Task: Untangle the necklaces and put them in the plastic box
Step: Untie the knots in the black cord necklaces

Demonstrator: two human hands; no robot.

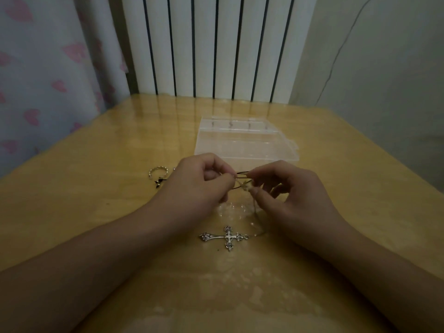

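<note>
**Black cord still knotted, plastic box waiting**

Silver cross pendant lies on the wooden table while the left hand and right hand pinch the tangled black cord between them. Behind, the clear plastic box appears to hold no necklaces yet; untangling seems unfinished.

On the wooden bench: plastic box beyond the hands, cross pendant below them, ring to their left.
</note>
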